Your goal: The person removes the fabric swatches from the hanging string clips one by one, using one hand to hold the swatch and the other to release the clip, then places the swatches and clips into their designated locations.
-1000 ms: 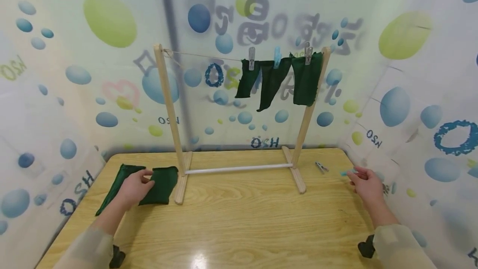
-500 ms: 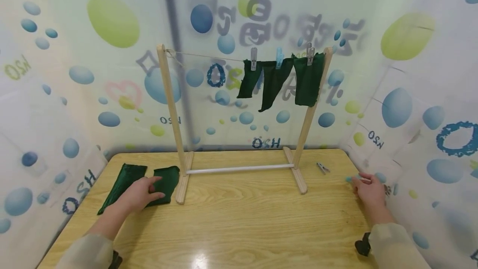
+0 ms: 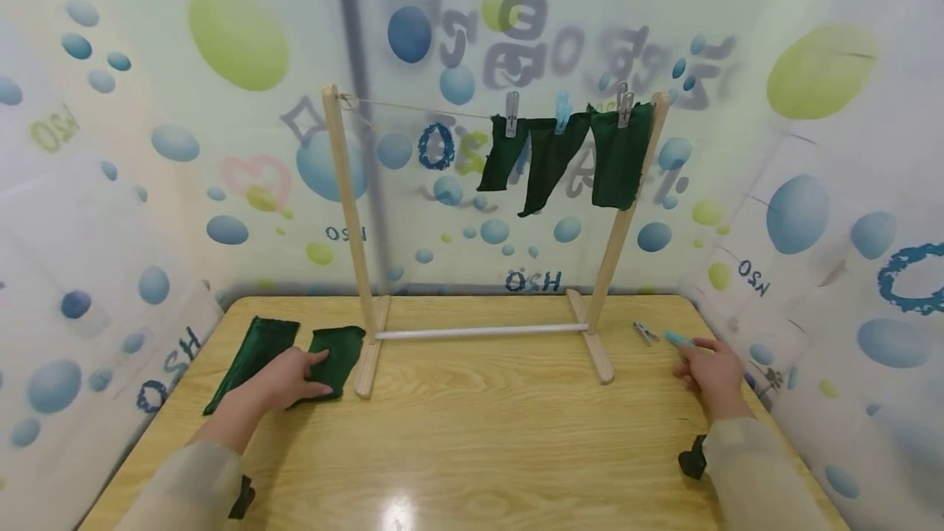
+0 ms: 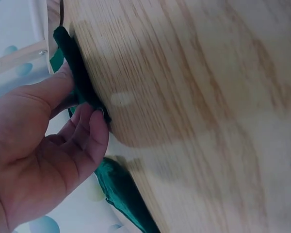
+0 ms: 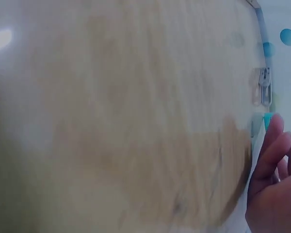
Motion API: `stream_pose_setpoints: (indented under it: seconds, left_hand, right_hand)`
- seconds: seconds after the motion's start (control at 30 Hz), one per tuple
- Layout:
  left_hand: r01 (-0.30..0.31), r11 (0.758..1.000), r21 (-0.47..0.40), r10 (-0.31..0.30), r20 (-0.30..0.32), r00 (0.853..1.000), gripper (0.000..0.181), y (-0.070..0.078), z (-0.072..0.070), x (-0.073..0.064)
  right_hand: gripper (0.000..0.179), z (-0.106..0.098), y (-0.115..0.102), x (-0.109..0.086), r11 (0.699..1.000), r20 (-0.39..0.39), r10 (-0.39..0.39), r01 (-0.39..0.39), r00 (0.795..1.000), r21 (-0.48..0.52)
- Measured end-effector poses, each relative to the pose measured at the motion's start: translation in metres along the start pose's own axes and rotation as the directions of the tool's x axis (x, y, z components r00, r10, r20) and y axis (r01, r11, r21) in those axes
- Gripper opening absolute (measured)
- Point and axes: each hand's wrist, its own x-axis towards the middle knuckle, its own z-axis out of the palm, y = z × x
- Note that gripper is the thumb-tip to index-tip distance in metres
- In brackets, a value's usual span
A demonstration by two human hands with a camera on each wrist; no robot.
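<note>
My left hand (image 3: 283,379) lies over a dark green cloth (image 3: 343,355) at the left of the table. Its thumb and forefinger are spread apart and touch the cloth; in the left wrist view, fingertips meet the cloth's edge (image 4: 80,73). A second green cloth (image 3: 258,351) lies beside it, partly behind the hand. At the right edge, my right hand (image 3: 711,371) pinches a light blue clothespin (image 3: 676,338), its tip pointing out past the fingers. A grey clothespin (image 3: 646,333) lies just left of that hand.
A wooden frame (image 3: 351,211) with a string (image 3: 420,107) stands at the back. Three green cloths (image 3: 619,162) hang on its right half from grey and blue clothespins (image 3: 563,111). A white rod (image 3: 479,332) joins the feet. Patterned curtains surround the table (image 3: 472,433).
My left hand has shifted right over the nearer cloth, with thumb and forefinger spread. My right hand has moved the blue clothespin left, towards the grey one. The view has turned slightly left.
</note>
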Motion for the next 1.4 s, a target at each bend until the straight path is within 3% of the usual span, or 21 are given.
stream_pose_setpoints:
  seconds: [0.17, 0.27, 0.4, 0.6, 0.83, 0.93, 1.17, 1.33, 1.4]
  left_hand:
    - [-0.092, 0.996, -0.02, 0.092, 0.001, 0.996, 0.09, -0.029, 0.012, 0.022]
    - [-0.102, 0.995, 0.016, 0.102, -0.007, 0.995, 0.094, -0.052, 0.021, 0.035]
    - [-0.067, 0.995, 0.069, 0.068, -0.011, 0.998, 0.096, -0.066, 0.023, 0.04]
    - [-0.015, 1.0, 0.01, 0.015, 0.003, 1.0, 0.095, -0.052, 0.014, 0.026]
    - [-0.029, 0.999, -0.036, 0.029, 0.005, 1.0, 0.094, -0.025, 0.004, 0.01]
    - [0.012, 0.999, -0.039, -0.011, 0.015, 1.0, 0.097, -0.025, 0.004, 0.01]
    - [0.048, 0.999, -0.022, -0.047, 0.036, 0.998, 0.099, -0.044, 0.012, 0.024]
    - [0.041, 0.999, -0.018, -0.041, 0.025, 0.999, 0.097, -0.038, 0.012, 0.021]
    - [0.044, 0.998, -0.046, -0.043, 0.022, 0.999, 0.095, -0.029, 0.011, 0.016]
  right_hand:
    - [0.06, 0.004, 0.004, 0.012, 0.999, 0.008, 0.015, -0.015, 1.0, -0.032]
    - [0.062, 0.005, 0.007, 0.017, 0.997, 0.01, 0.006, -0.005, 1.0, -0.071]
    - [0.069, 0.008, 0.006, 0.019, 0.995, 0.013, -0.038, 0.039, 0.999, -0.089]
    - [0.069, 0.012, 0.004, 0.017, 0.991, 0.025, -0.08, 0.082, 0.996, -0.106]
    - [0.064, 0.016, 0.004, 0.013, 0.989, 0.011, -0.091, 0.091, 0.996, -0.118]
    - [0.063, 0.017, 0.003, 0.013, 0.986, 0.013, -0.101, 0.102, 0.995, -0.129]
    - [0.064, 0.015, 0.004, 0.014, 0.985, 0.024, -0.099, 0.101, 0.995, -0.136]
    - [0.065, 0.012, 0.008, 0.014, 0.985, 0.017, -0.082, 0.084, 0.996, -0.151]
    - [0.066, 0.012, 0.01, 0.014, 0.985, 0.024, -0.086, 0.089, 0.996, -0.151]
